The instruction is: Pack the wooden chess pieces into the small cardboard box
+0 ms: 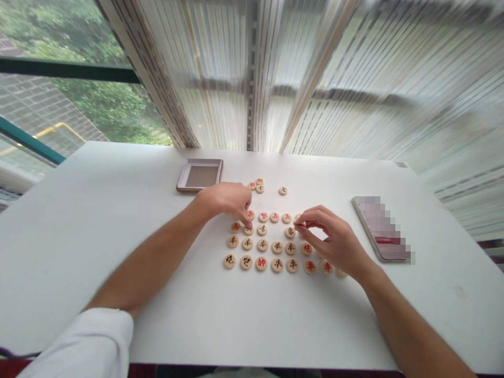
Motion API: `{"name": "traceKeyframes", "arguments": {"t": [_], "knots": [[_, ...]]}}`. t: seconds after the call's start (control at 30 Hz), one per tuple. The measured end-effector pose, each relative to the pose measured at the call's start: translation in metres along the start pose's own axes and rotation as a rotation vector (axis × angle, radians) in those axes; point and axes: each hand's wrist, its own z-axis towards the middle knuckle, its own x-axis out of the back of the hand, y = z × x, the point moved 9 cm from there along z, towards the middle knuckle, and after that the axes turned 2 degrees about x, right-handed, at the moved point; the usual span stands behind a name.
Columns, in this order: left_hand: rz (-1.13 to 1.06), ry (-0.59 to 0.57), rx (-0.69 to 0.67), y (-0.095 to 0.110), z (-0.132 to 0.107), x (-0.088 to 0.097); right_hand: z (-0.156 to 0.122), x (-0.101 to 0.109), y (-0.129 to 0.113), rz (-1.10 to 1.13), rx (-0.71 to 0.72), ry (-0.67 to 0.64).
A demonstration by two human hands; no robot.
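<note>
Two hands (232, 202) (331, 236), one tray (203, 177), one phone (378, 231), roughly thirty pieces (261, 263)

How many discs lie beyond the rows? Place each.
4 visible: one red-marked disc by the left hand, another red-marked disc to its right, a black-marked disc just in front of that, and a second black-marked disc apart at right. The hand may hide more.

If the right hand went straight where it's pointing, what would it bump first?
Probably the red-marked game piece just left of the right hand, unless the hand passes above; height is unclear.
</note>
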Motion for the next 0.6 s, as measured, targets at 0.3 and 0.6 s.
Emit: {"name": "traceKeyframes", "arguments": {"t": [0.3,0.6], "knots": [[0.002,0.026,-0.003,-0.002,0.002,0.002,0.000,-0.001,0.000,0.069,-0.018,0.005],[0.048,0.157,-0.073,0.015,-0.002,0.011,0.002,-0.001,-0.004,0.101,-0.008,-0.002]]}}
